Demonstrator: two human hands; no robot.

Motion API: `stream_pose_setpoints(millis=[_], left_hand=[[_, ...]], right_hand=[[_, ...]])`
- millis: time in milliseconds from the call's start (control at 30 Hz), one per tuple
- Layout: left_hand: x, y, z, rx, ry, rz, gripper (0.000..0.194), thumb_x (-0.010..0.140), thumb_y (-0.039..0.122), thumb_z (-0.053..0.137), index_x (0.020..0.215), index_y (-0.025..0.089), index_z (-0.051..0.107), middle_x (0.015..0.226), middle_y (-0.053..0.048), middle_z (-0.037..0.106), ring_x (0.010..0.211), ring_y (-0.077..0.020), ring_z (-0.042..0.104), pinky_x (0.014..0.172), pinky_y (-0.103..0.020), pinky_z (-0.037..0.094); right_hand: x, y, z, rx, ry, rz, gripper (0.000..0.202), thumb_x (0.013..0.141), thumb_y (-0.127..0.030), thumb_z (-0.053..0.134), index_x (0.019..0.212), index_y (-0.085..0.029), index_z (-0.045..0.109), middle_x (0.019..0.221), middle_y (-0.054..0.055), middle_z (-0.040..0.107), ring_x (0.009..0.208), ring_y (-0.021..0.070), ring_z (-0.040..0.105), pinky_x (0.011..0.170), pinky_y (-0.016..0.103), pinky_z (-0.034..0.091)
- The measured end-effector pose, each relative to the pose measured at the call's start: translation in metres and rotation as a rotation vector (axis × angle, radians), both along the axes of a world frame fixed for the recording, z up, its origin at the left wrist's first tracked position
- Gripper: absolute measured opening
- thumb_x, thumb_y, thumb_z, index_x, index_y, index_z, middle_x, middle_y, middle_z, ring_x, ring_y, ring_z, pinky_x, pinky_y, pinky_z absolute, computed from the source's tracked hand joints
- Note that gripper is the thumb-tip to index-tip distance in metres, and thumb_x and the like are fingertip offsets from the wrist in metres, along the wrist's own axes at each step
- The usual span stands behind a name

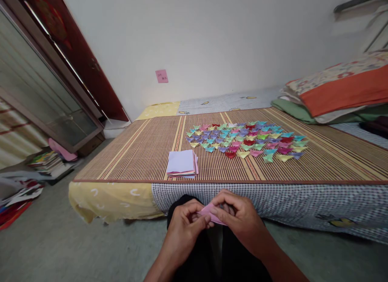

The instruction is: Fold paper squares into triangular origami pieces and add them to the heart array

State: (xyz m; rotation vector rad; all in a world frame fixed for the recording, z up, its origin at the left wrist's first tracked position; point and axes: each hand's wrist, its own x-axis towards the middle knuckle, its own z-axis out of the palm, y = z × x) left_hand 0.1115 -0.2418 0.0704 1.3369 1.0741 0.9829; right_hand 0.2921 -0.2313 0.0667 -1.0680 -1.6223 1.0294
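A small folded piece of pink paper (209,213) is pinched between both hands above my knees, in front of the bed's edge. My left hand (188,221) grips its left end, thumb on top. The other end is between the thumb and fingers of my right hand (235,211), which cover part of it. Beyond them on the mat lies a stack of square paper sheets (181,162) with a pale lilac one on top. Many small folded paper shapes (242,138) in several colours stand in rows to the right of the stack.
A striped bamboo mat (145,148) covers the bed, over a checked sheet (287,199). Folded bedding (342,90) is piled at the right. A pink note (161,76) is on the white wall. Books (48,160) and a pink slipper-like item (62,149) sit at the left.
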Motion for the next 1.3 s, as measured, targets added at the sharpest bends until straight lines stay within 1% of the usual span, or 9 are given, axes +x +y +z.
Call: stream_pose_setpoints(millis=[167,333,400,567,733,933,1067,1167,1300], left_hand=[[0.003,-0.002,-0.003,-0.014,-0.031,0.009,0.016,0.080,0.028,0.078,0.073,0.014,0.074,0.075,-0.002,0.061,0.067,-0.0138,0.053,0.062,-0.024,0.039],[0.002,-0.002,-0.002,0.067,-0.074,0.112,0.013,0.082,0.028,0.077,0.077,0.016,0.076,0.081,-0.003,0.062,0.075,-0.0161,0.056,0.067,-0.024,0.043],[0.001,-0.001,-0.002,0.087,-0.104,0.149,0.014,0.083,0.030,0.077,0.080,0.016,0.078,0.083,-0.004,0.063,0.078,-0.0171,0.058,0.070,-0.025,0.046],[-0.001,0.003,-0.001,0.139,-0.103,0.193,0.014,0.085,0.031,0.077,0.084,0.017,0.080,0.087,-0.005,0.066,0.083,-0.0186,0.061,0.075,-0.027,0.049],[-0.002,-0.001,0.003,0.284,-0.034,0.243,0.010,0.089,0.025,0.072,0.087,0.021,0.080,0.095,-0.006,0.071,0.094,-0.0215,0.067,0.084,-0.030,0.053],[-0.004,-0.006,0.007,0.577,0.214,0.316,0.015,0.089,0.012,0.069,0.089,0.023,0.079,0.098,-0.005,0.075,0.093,-0.0192,0.071,0.083,-0.028,0.055],[-0.004,-0.009,0.007,0.709,0.273,0.327,0.017,0.089,0.009,0.068,0.093,0.024,0.077,0.099,-0.004,0.076,0.091,-0.0178,0.072,0.081,-0.027,0.055],[-0.003,-0.011,0.007,0.724,0.288,0.331,0.017,0.091,0.010,0.066,0.094,0.023,0.076,0.098,-0.004,0.076,0.091,-0.0173,0.072,0.082,-0.027,0.055],[-0.003,-0.012,0.006,0.738,0.312,0.346,0.016,0.091,0.009,0.066,0.092,0.022,0.075,0.096,-0.004,0.076,0.090,-0.0175,0.072,0.081,-0.027,0.055]], right_hand=[[-0.006,0.000,0.000,-0.024,0.053,-0.043,0.024,0.088,-0.031,0.066,0.067,-0.020,0.060,0.061,-0.005,0.046,0.056,0.0121,0.040,0.052,0.027,0.031],[0.000,-0.002,0.003,0.016,-0.066,-0.009,0.014,0.089,-0.029,0.068,0.078,-0.021,0.070,0.070,-0.004,0.051,0.061,0.0128,0.042,0.056,0.027,0.032],[0.001,-0.004,0.004,0.031,-0.079,-0.015,0.015,0.091,-0.028,0.068,0.077,-0.021,0.071,0.074,-0.002,0.053,0.063,0.0133,0.044,0.058,0.028,0.034],[-0.008,-0.011,-0.005,-0.026,0.070,-0.100,0.021,0.094,-0.035,0.065,0.079,-0.021,0.071,0.079,0.000,0.056,0.068,0.0151,0.052,0.061,0.028,0.040],[-0.021,-0.010,-0.018,-0.122,0.374,-0.123,0.020,0.086,-0.039,0.074,0.083,-0.020,0.074,0.085,0.001,0.057,0.066,0.0137,0.055,0.056,0.025,0.045],[-0.023,-0.007,-0.011,-0.295,0.462,-0.031,0.025,0.082,-0.042,0.077,0.084,-0.017,0.075,0.065,0.001,0.066,0.060,0.0152,0.061,0.057,0.025,0.049],[-0.023,-0.009,-0.004,-0.201,0.502,-0.044,0.022,0.083,-0.040,0.077,0.079,-0.018,0.074,0.077,0.004,0.071,0.071,0.0179,0.068,0.068,0.027,0.055],[-0.024,-0.009,-0.004,-0.126,0.474,-0.068,0.020,0.087,-0.036,0.075,0.078,-0.019,0.071,0.086,0.004,0.070,0.079,0.0180,0.068,0.073,0.027,0.055],[-0.023,-0.011,-0.005,-0.145,0.453,-0.057,0.022,0.089,-0.036,0.073,0.076,-0.019,0.068,0.097,0.006,0.072,0.089,0.0201,0.069,0.080,0.028,0.055]])
